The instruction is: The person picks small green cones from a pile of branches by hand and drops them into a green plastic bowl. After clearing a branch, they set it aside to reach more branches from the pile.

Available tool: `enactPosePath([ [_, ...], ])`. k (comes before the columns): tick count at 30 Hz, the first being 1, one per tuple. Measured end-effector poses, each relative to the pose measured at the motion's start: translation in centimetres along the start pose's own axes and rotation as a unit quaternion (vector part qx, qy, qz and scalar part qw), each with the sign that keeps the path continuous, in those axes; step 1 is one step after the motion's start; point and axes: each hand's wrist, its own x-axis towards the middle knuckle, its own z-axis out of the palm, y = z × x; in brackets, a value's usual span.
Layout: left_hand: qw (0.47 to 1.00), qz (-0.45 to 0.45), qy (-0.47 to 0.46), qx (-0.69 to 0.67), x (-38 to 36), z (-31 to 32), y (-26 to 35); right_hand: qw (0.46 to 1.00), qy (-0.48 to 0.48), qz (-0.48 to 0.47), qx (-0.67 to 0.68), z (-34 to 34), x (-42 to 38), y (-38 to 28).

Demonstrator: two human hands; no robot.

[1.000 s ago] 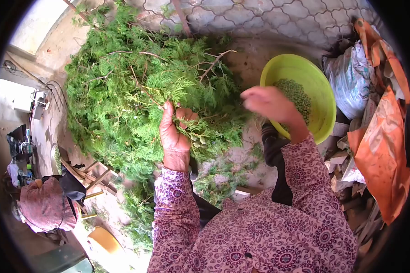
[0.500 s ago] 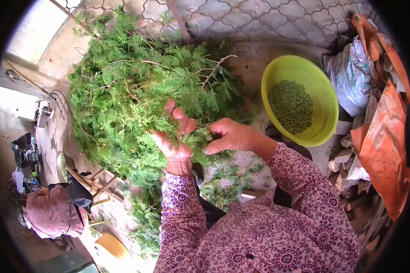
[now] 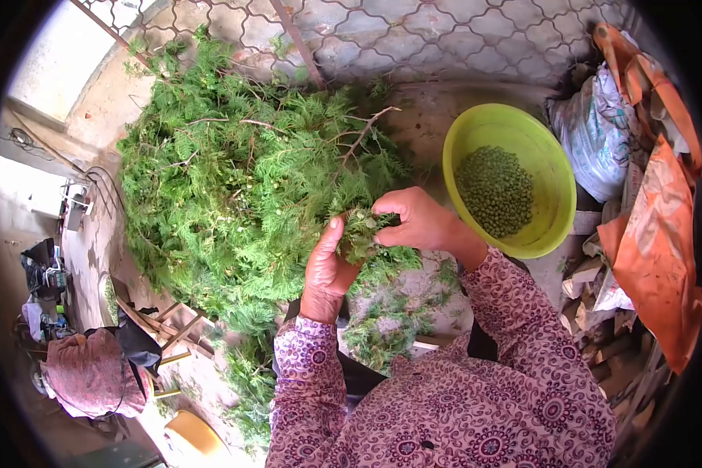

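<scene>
My left hand point(image 3: 329, 269) is closed around a leafy evergreen sprig point(image 3: 357, 234), its thumb pointing up along the stem. From the right, my right hand point(image 3: 425, 224) meets the sprig's tip, thumb and forefinger pinched at small pale green cones there. Exactly what sits between those two fingertips is too small to make out. Behind both hands spreads a large heap of cut evergreen branches point(image 3: 210, 195). A yellow-green basin point(image 3: 554, 214) stands to the right of my right hand, with many small round green cones point(image 3: 495, 191) gathered in its bottom.
A wire mesh fence point(image 3: 444, 43) runs along the back. White sacks point(image 3: 593, 132) and an orange sheet point(image 3: 659, 249) lie right of the basin, above stacked wood. At left are a cloth-covered seat point(image 3: 93, 374) and an orange-yellow bowl point(image 3: 195, 437). Loose sprigs point(image 3: 390, 327) litter the ground before me.
My left hand has moved right and turned from palm up with spread fingers to thumb up around the sprig. My right hand has shifted slightly right and up, still pinching at the sprig.
</scene>
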Motion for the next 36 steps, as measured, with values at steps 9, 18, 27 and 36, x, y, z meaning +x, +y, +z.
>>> enactPosePath([
  [9, 0.997, 0.009, 0.064, 0.053, -0.3, -0.9, 0.1, 0.999, -0.009, 0.045, 0.011, -0.9, 0.1, 0.3],
  [18, 0.993, 0.035, 0.088, 0.072, -0.8, -1.6, 0.4, 0.996, 0.085, -0.04, -0.005, -0.3, 0.2, -0.6],
  [27, 0.99, 0.017, 0.063, 0.128, -1.4, -1.3, 0.9, 0.989, -0.027, 0.07, 0.126, 1.0, 0.3, -0.3],
  [36, 0.999, 0.038, 0.033, 0.018, -1.5, -2.1, 0.4, 0.892, 0.05, 0.04, 0.448, -1.4, -0.6, 0.5],
])
